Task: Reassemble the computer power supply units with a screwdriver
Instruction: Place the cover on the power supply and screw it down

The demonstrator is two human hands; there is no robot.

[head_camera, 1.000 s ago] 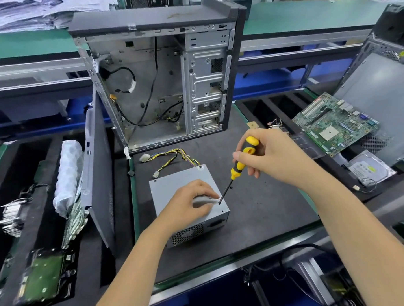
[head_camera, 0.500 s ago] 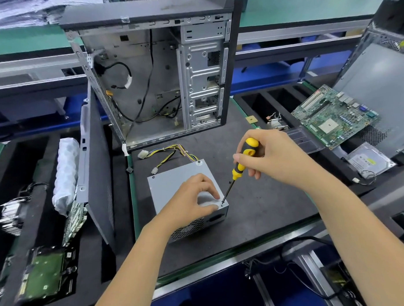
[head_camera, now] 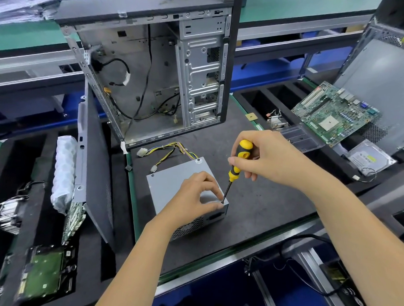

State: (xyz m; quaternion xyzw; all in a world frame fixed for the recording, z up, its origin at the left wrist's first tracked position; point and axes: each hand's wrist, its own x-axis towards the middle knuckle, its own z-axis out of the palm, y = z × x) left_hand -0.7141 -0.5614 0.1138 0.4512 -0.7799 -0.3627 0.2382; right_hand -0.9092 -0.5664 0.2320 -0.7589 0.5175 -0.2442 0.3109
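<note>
Dark bench mat [head_camera: 251,207] carries the power supply unit [head_camera: 172,186], just before the open case [head_camera: 153,71]. My left hand [head_camera: 195,196] pinches its near corner, steadying; right hand [head_camera: 269,157] grips the screwdriver [head_camera: 236,170], tip seated there.

no text readable, drive label [head_camera: 372,158] perhaps printed, too blurred to read
</note>
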